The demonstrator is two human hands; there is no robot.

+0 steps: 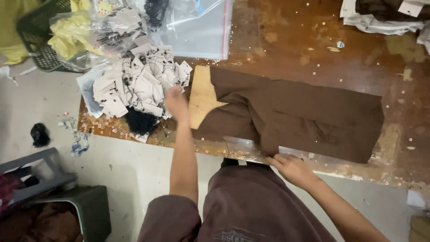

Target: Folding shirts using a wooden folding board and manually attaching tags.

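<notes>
Presently the left hand [175,102] reaches out to the near edge of a heap of white card tags with black strings [139,85], which lies toward the left end of the worn wooden surface [295,40]; motion blur prevents telling whether its fingers are apart or closed on a tag. The heap sits just beyond and left of that hand, well apart from the right one. The right hand [293,169] rests at the near edge of the surface, fingers pinched together on the lower border of a folded brown garment [295,116]. That garment lies with its long axis running left to right, wrapped over a light board [200,96] whose exposed end sits just beside the left hand.
</notes>
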